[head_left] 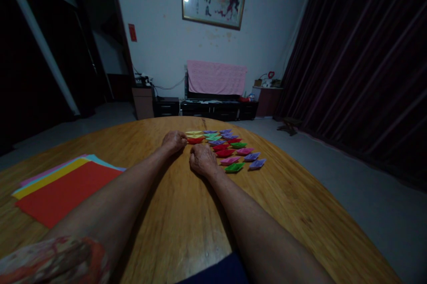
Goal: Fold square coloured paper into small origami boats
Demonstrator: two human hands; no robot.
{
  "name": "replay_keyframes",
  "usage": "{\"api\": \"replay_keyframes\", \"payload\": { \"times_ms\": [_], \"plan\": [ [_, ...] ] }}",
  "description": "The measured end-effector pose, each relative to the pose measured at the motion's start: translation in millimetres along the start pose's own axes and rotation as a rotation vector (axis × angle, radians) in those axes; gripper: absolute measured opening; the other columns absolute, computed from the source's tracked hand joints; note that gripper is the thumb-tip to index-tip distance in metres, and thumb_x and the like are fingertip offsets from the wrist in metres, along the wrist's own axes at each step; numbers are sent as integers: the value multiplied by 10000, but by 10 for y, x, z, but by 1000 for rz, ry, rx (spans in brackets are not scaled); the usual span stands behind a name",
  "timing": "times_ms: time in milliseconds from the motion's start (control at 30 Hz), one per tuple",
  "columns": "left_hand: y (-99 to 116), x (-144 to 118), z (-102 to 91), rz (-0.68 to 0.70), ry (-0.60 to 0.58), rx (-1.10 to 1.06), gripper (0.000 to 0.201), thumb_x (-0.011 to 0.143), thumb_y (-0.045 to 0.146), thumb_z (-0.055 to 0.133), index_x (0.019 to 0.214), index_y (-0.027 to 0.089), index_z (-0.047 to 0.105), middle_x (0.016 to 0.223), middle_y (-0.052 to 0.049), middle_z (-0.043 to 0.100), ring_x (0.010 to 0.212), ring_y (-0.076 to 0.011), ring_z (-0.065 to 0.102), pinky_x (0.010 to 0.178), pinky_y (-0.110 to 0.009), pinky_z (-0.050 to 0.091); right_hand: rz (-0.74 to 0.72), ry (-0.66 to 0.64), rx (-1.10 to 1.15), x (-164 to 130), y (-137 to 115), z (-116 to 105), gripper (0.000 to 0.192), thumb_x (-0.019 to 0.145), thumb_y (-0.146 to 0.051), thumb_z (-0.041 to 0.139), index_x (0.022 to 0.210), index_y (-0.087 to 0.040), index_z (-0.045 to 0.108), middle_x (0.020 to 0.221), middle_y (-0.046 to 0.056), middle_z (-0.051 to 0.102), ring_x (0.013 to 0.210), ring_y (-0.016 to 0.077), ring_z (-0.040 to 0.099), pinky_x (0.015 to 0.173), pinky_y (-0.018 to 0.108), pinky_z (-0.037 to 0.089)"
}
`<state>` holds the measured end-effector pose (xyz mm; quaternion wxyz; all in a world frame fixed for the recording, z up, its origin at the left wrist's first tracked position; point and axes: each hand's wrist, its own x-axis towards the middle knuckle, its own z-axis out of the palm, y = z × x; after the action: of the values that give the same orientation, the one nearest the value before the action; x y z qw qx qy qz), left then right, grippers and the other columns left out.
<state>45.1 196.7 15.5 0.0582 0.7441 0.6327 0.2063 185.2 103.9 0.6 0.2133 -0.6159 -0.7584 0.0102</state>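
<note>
My left hand (174, 141) is at the far left end of the rows of folded paper boats. Its thumb and fingers are closed at the left tip of a red paper boat (195, 141). Just nearer to me, my right hand (203, 159) rests low over the table with curled fingers. Its fingertips are hidden behind the hand, so I cannot make out what they hold. Beside it stand a pink paper boat (230, 160), a green paper boat (235, 168) and another red paper boat (224, 153). Yellow paper boats (194, 134) sit behind the first red one.
Several more boats, including a purple one (257, 164), stand on the round wooden table (180, 230). Coloured paper sheets (70, 190) lie stacked at the left. Beyond the table are a low black cabinet (213, 109) and a pink cloth (216, 78) over a screen.
</note>
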Motion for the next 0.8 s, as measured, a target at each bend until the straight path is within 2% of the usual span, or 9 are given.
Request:
{"api": "replay_keyframes", "payload": {
  "times_ms": [333,433,533,633,700,800],
  "plan": [
    [16,-2,-6,-10,8,-2,281,832,292,612,1054,240,776,1047,-61,767,1027,-220,670,847,-244,482,2,12,9,12,9,24,290,885,-201,446,1077,-189,662,1116,111,674,1083,265,555,817,351,447],
    [-12,-6,22,-8,19,9,318,858,261,582,1125,221,749,1078,-83,758,1063,-222,664,901,-258,478,7,14,6,14,13,34,288,883,-203,449,1080,-191,658,1119,108,674,1083,266,556,812,351,447],
    [-16,-84,10,-19,-32,35,352,893,221,523,1187,192,714,1188,-117,720,1146,-234,634,962,-285,461,4,21,6,16,29,64,283,891,-209,450,1090,-191,650,1127,108,670,1089,269,556,818,356,446],
    [5,-237,-55,-40,-81,68,326,867,209,554,1136,166,734,1169,-163,718,1120,-278,652,935,-327,488,-2,27,13,19,37,83,268,910,-227,451,1086,-194,650,1136,108,670,1106,272,552,825,351,445],
    [9,-355,-117,-48,-127,94,251,794,163,625,997,154,772,1102,-183,735,1082,-301,672,916,-330,499,5,15,5,29,19,66,276,918,-223,445,1089,-191,658,1141,118,673,1094,282,568,834,361,447],
    [-40,-537,-232,-67,-173,107,209,711,131,694,904,145,772,1033,-205,743,1051,-328,684,894,-342,515,30,-69,-31,59,-57,-13,292,921,-195,437,1065,-176,691,1131,156,682,1087,300,597,842,376,459]
  ]
}}
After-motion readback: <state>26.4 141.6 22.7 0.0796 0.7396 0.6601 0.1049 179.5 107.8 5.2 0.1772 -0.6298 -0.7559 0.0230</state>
